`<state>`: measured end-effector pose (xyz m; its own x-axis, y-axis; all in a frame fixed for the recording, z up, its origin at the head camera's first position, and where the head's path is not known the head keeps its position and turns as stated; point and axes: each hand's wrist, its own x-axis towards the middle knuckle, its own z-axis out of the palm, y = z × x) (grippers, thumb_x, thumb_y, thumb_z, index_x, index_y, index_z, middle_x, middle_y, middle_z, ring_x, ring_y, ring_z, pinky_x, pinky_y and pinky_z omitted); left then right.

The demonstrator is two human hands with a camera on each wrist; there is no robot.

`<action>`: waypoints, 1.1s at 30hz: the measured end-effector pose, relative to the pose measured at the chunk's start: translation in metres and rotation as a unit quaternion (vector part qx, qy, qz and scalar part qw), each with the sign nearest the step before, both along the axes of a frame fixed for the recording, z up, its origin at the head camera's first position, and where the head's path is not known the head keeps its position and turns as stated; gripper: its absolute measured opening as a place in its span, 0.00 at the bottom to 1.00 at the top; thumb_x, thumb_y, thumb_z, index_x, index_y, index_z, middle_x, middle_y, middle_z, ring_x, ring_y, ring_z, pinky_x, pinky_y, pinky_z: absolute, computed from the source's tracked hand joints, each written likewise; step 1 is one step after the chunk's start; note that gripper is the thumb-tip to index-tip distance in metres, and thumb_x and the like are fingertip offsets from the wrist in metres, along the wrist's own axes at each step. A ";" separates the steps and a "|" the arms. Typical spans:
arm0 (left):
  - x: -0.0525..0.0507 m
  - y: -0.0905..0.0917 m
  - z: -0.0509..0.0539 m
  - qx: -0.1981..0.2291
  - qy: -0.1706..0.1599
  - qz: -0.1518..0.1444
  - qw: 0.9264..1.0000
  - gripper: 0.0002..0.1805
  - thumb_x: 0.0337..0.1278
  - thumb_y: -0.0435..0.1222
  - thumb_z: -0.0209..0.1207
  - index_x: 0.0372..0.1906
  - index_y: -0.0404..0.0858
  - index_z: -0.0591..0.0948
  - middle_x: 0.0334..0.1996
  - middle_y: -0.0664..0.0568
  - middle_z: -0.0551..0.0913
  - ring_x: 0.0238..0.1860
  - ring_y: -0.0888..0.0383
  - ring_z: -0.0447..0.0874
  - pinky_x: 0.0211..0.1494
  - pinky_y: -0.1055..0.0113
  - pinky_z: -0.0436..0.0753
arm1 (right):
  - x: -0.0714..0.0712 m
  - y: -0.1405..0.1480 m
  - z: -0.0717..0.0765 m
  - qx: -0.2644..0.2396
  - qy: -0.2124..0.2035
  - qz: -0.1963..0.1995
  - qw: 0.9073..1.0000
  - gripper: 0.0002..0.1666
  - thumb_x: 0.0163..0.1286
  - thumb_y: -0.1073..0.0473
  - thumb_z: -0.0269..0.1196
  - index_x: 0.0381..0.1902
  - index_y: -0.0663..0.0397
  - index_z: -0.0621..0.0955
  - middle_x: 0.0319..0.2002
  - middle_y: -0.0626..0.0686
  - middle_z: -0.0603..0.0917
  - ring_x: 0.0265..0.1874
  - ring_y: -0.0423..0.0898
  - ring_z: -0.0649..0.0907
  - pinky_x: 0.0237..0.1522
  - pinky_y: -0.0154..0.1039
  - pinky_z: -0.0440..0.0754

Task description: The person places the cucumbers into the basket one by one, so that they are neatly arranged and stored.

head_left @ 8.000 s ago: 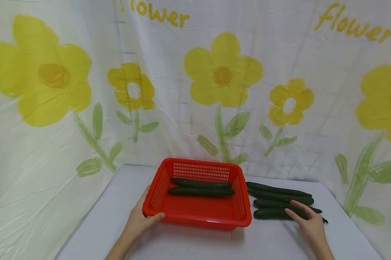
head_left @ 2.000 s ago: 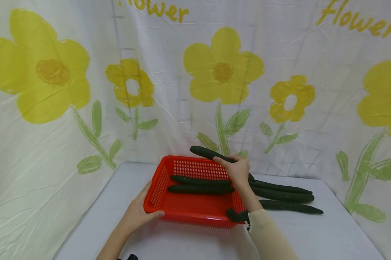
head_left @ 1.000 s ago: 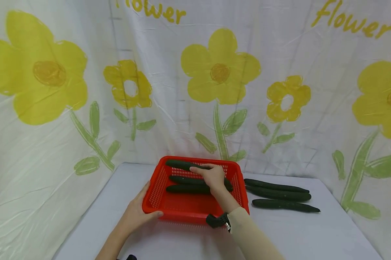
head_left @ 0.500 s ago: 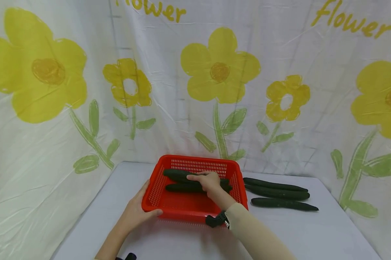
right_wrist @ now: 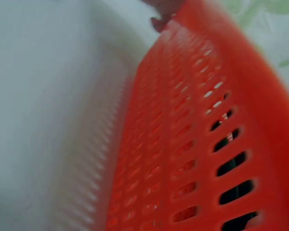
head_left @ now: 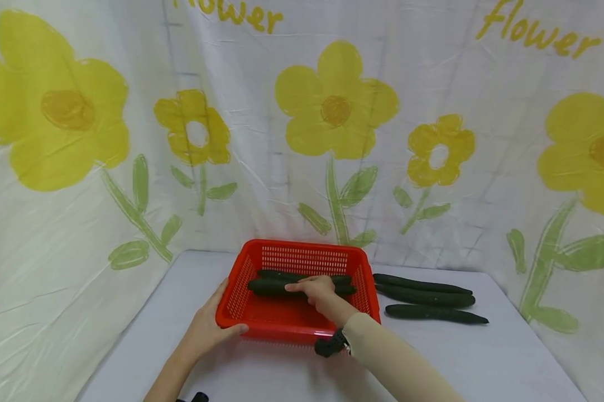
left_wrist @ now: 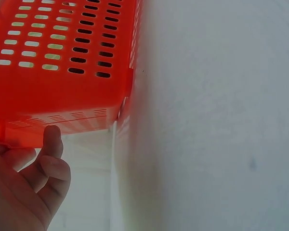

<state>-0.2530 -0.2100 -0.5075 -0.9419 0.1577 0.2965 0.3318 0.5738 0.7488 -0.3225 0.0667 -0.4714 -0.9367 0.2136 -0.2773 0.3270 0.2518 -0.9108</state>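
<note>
- Three cucumbers (head_left: 425, 296) are lying on the white table (head_left: 488, 357), just right of your red basket (head_left: 282, 335).
- Your right hand (head_left: 319, 293) grips one dark green cucumber (head_left: 267, 287) inside it, right by another (head_left: 277, 274).
- Your left hand (head_left: 205, 330) holds the basket's near-left corner.

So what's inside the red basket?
At least two cucumbers; the right hand grips one. That hand hides part of them, and whatever lies under the gripped one is covered.
</note>
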 end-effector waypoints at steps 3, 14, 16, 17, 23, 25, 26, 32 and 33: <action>0.000 -0.001 -0.001 0.005 0.001 -0.001 1.000 0.64 0.48 0.51 0.80 0.86 0.43 0.55 0.80 0.42 0.67 0.68 0.44 0.79 0.63 0.49 0.82 | 0.002 -0.001 -0.001 0.002 -0.004 0.009 1.000 0.23 0.50 0.52 0.87 0.41 0.55 0.92 0.35 0.51 0.86 0.24 0.45 0.70 0.26 0.37 0.67; 0.000 0.000 -0.002 0.014 0.001 -0.007 1.000 0.64 0.48 0.51 0.80 0.87 0.45 0.55 0.79 0.43 0.69 0.66 0.46 0.80 0.60 0.54 0.84 | 0.003 -0.002 -0.008 -0.029 -0.002 -0.001 1.000 0.23 0.55 0.54 0.85 0.47 0.56 0.91 0.48 0.57 0.86 0.31 0.48 0.74 0.34 0.41 0.71; 0.000 0.000 -0.002 0.013 0.001 -0.004 1.000 0.64 0.48 0.51 0.80 0.86 0.44 0.55 0.79 0.43 0.69 0.67 0.45 0.80 0.61 0.52 0.83 | 0.002 -0.003 -0.009 -0.020 0.000 -0.006 1.000 0.22 0.54 0.56 0.85 0.45 0.55 0.91 0.43 0.56 0.86 0.30 0.48 0.74 0.32 0.41 0.70; 0.000 0.000 -0.002 0.012 0.002 -0.003 1.000 0.64 0.48 0.50 0.80 0.86 0.43 0.55 0.79 0.43 0.68 0.68 0.44 0.79 0.62 0.50 0.83 | 0.001 -0.004 -0.010 -0.014 0.002 -0.008 1.000 0.21 0.54 0.57 0.85 0.45 0.55 0.91 0.41 0.56 0.86 0.29 0.48 0.74 0.31 0.41 0.69; 0.001 0.000 0.000 0.009 0.005 -0.001 1.000 0.64 0.48 0.50 0.80 0.86 0.41 0.55 0.80 0.42 0.67 0.70 0.42 0.77 0.64 0.43 0.80 | 0.001 -0.005 -0.010 -0.017 0.010 -0.014 1.000 0.21 0.56 0.61 0.83 0.48 0.56 0.90 0.28 0.49 0.78 0.22 0.45 0.69 0.26 0.40 0.64; 0.002 0.000 -0.001 0.007 0.002 0.002 1.000 0.65 0.47 0.50 0.81 0.86 0.41 0.55 0.80 0.41 0.67 0.69 0.42 0.78 0.65 0.42 0.80 | 0.003 -0.005 -0.007 -0.040 0.017 -0.007 0.999 0.22 0.58 0.61 0.82 0.51 0.58 0.89 0.29 0.48 0.80 0.19 0.43 0.65 0.24 0.38 0.63; 0.002 0.000 -0.001 0.006 0.001 0.003 1.000 0.65 0.47 0.50 0.81 0.86 0.41 0.55 0.80 0.41 0.67 0.69 0.42 0.78 0.64 0.43 0.80 | 0.003 -0.005 -0.005 -0.051 0.021 -0.002 0.998 0.23 0.59 0.61 0.81 0.52 0.58 0.89 0.29 0.47 0.81 0.17 0.42 0.63 0.23 0.37 0.62; 0.000 0.000 -0.001 0.005 -0.011 0.006 1.000 0.66 0.47 0.52 0.81 0.86 0.41 0.54 0.79 0.40 0.69 0.67 0.44 0.79 0.62 0.48 0.81 | 0.001 -0.002 0.007 -0.096 0.055 0.043 0.993 0.23 0.62 0.60 0.79 0.55 0.58 0.88 0.45 0.53 0.89 0.14 0.39 0.56 0.21 0.35 0.61; 0.000 0.000 -0.001 0.005 -0.010 0.006 1.000 0.66 0.47 0.52 0.81 0.86 0.41 0.55 0.79 0.40 0.69 0.66 0.44 0.79 0.62 0.48 0.81 | 0.001 -0.001 0.010 -0.102 0.062 0.051 0.992 0.22 0.63 0.60 0.79 0.54 0.57 0.88 0.48 0.54 0.89 0.14 0.39 0.56 0.22 0.36 0.61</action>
<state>-0.2531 -0.2103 -0.5088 -0.9498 0.1430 0.2783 0.3089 0.5697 0.7616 -0.3212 0.0652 -0.4615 -0.9800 0.0681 -0.1870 0.1924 0.0841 -0.9777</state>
